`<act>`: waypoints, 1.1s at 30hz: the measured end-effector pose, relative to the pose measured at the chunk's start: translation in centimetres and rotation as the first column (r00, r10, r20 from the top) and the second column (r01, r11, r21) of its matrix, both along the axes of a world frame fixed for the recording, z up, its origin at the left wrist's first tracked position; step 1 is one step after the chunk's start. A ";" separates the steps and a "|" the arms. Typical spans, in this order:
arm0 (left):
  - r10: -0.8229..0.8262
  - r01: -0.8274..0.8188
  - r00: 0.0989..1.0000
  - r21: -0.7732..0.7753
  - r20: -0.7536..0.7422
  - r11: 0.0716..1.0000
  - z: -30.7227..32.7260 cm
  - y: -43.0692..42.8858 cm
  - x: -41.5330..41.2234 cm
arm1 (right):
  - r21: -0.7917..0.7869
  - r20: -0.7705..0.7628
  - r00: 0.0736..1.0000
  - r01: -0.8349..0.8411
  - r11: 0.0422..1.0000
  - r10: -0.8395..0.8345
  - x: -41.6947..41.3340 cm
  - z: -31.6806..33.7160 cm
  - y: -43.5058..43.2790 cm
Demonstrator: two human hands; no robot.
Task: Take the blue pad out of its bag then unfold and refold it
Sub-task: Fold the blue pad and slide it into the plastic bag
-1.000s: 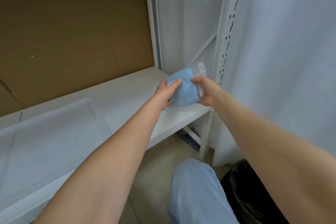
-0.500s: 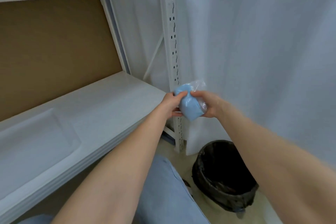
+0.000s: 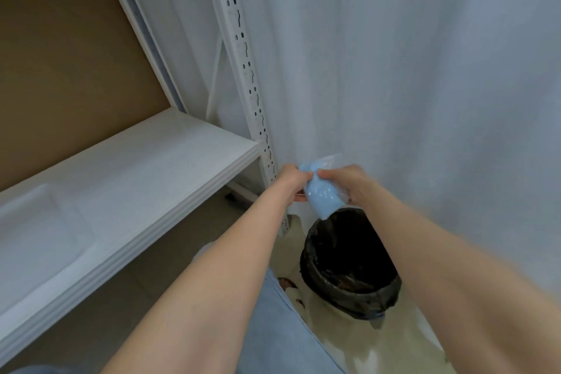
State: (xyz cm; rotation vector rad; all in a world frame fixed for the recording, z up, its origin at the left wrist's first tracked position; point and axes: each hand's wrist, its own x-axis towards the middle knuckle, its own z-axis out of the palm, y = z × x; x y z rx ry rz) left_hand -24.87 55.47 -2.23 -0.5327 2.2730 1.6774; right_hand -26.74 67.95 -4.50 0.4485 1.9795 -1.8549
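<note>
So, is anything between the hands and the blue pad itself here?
Yes: the clear bag is around the blue pad, at least its upper part. The left hand and right hand both seem to grip it through the plastic. Nothing else intervenes.

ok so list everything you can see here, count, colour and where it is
blue pad: one, light blue, held in mid-air, centre
clear bag: one, transparent, round the pad's upper right
shelf: one, white, left
backboard: one, brown, behind the shelf
upright post: one, white, perforated, at the shelf's right corner
curtain: one, white, right
bin: one, black liner, on the floor below the pad
floor: pale, glossy, bottom
trouser leg: one, light blue, bottom centre
left hand: grips the pad
right hand: grips the bag
</note>
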 end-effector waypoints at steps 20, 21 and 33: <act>-0.210 0.187 0.869 0.096 0.448 0.978 -12.3 5.0 1.4 | 0.406 0.173 0.962 0.126 0.905 -0.212 1.3 -13.6 2.4; -0.218 0.199 0.863 0.092 0.455 0.976 -12.7 5.1 1.4 | 0.416 0.194 0.953 0.134 0.900 -0.231 1.3 -14.3 2.4; -0.167 0.230 0.883 -0.095 0.438 0.969 -14.3 4.0 -0.1 | 0.480 0.287 0.949 -0.023 0.877 -0.132 1.3 -17.1 1.9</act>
